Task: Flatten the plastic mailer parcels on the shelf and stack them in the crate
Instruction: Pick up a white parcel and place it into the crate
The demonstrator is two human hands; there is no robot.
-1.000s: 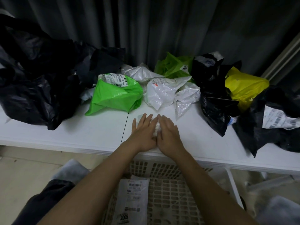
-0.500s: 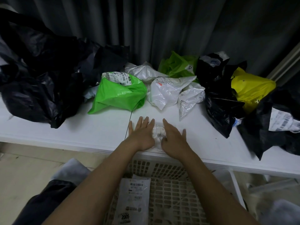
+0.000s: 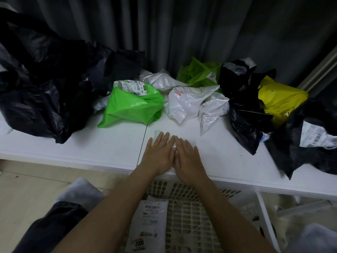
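Two hands lie flat, side by side, on the front part of the white shelf [image 3: 73, 148]. The left hand [image 3: 158, 156] and the right hand [image 3: 188, 158] both have straight fingers that spread a little, and their inner edges touch. Under them is a small pale mailer [image 3: 157, 133]; only a corner shows past the left fingertips and a thin strip shows between the hands, so I cannot tell its full shape. Neither hand grips it; both only press down on it.

My judgement is that the step in hand is the flattening of this small parcel, and it seems nearly flat already. The task as a whole is at an early stage: one flat mailer with labels [image 3: 148, 225] lies in the crate [image 3: 200, 216] below the shelf edge, while many crumpled parcels wait at the back of the shelf. Among them are a bright green mailer [image 3: 131, 106], a white mailer [image 3: 186, 105], a yellow mailer [image 3: 280, 99] and several black ones [image 3: 36, 99].

For the next move, one hand probably needs to curl its fingers under an edge of the pale mailer, lift it without folding it again, and lay it on the labelled one in the crate. The thin plastic may spring back, so a light hold is better.
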